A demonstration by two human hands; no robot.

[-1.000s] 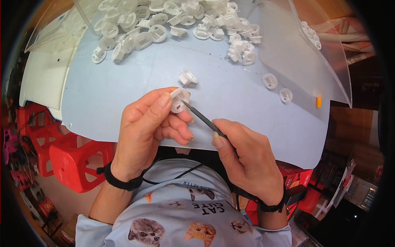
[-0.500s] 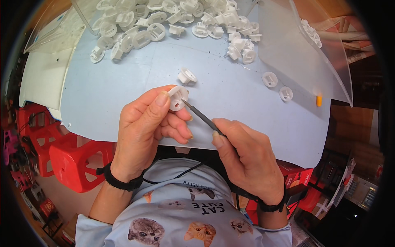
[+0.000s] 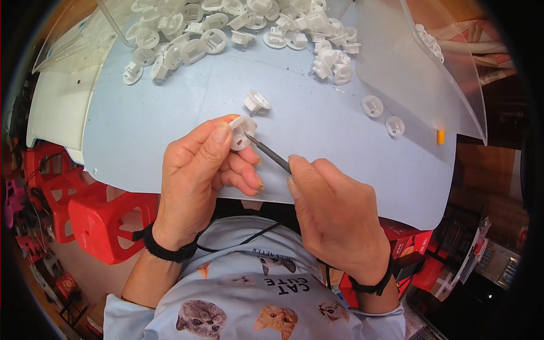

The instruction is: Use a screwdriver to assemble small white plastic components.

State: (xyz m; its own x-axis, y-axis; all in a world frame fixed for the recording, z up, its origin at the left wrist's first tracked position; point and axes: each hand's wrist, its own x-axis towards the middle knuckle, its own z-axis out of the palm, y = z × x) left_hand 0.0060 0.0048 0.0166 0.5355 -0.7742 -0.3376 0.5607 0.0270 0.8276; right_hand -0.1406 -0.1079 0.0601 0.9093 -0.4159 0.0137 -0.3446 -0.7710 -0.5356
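Seen from the round white plastic part (image 3: pixel 243 126), which is held up above the near side of the pale blue tabletop (image 3: pixel 317 133), the person's left hand (image 3: pixel 195 161) is at about 8 o'clock and pinches its rim between thumb and forefinger, while the other fingers are curled loosely below. The person's right hand (image 3: pixel 337 212), between 4 and 5 o'clock, is closed around a slim dark grey tool with a narrow metal tip (image 3: pixel 273 156), and this tip points into the recessed middle of the part. Whether the tip presses there or only rests just in front, I cannot tell. To do this step well, I think the pinch should be firm but kept to the rim, so that the recess and the small reddish spot near its 7 o'clock are not covered. It seems better to push lightly and in line with the tool, because a slip could carry the tip toward the left fingers. The left wrist should be steady, so that the part does not turn. A loose white plastic part of similar shape (image 3: pixel 258 102) lies near, at 1 o'clock; the large heap of white plastic parts (image 3: pixel 192 52) is well apart, around 12 o'clock.
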